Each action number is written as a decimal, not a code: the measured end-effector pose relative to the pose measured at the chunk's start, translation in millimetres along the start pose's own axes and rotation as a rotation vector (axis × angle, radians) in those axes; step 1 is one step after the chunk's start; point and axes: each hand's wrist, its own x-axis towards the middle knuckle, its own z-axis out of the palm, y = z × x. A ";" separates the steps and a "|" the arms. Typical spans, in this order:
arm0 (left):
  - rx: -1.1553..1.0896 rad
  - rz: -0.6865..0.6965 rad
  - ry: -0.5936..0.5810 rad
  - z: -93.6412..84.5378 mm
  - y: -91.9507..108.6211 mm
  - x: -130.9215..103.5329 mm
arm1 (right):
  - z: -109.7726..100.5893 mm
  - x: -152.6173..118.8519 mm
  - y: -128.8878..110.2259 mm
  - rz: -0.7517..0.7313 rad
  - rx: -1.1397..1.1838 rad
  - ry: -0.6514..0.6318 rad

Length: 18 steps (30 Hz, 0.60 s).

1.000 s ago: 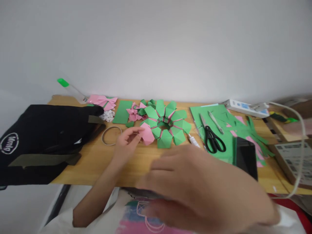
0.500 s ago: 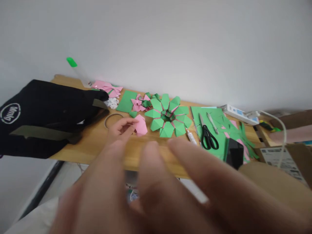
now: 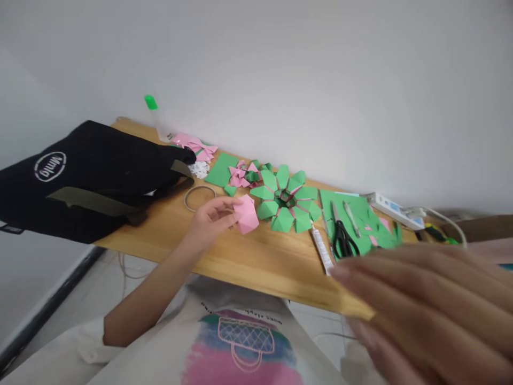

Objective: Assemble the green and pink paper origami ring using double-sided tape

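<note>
A folded pink paper piece is pinched between the thumb and fingers of my left hand, just above the table. Right beside it lies a round flower shape of green petals with pink edges. My right hand is large and close to the camera at the lower right, its fingers stretched out and nothing seen in them. Below its fingertips, a white glue tube points toward the flower. Black-handled scissors and a pen-like tool rest on green paper, partly hidden by my right hand.
A black bag covers the left of the wooden table. Near it are a tape ring, white bits, pink pieces and a green-capped bottle. A power strip lies at the back right.
My right hand has moved from the lower middle to the lower right, uncovering the table edge and shirt. My left hand still holds the pink piece. The view has shifted slightly.
</note>
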 end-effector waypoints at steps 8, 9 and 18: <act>-0.104 -0.005 -0.131 20.4 11.8 8.5 | 94.7 35.9 81.2 0.270 0.244 -0.074; -0.092 0.002 -0.139 23.0 13.2 9.6 | 101.3 36.5 87.1 0.317 0.310 -0.082; 0.035 0.061 -0.237 37.7 40.6 42.2 | 98.5 62.9 103.4 0.516 0.921 0.069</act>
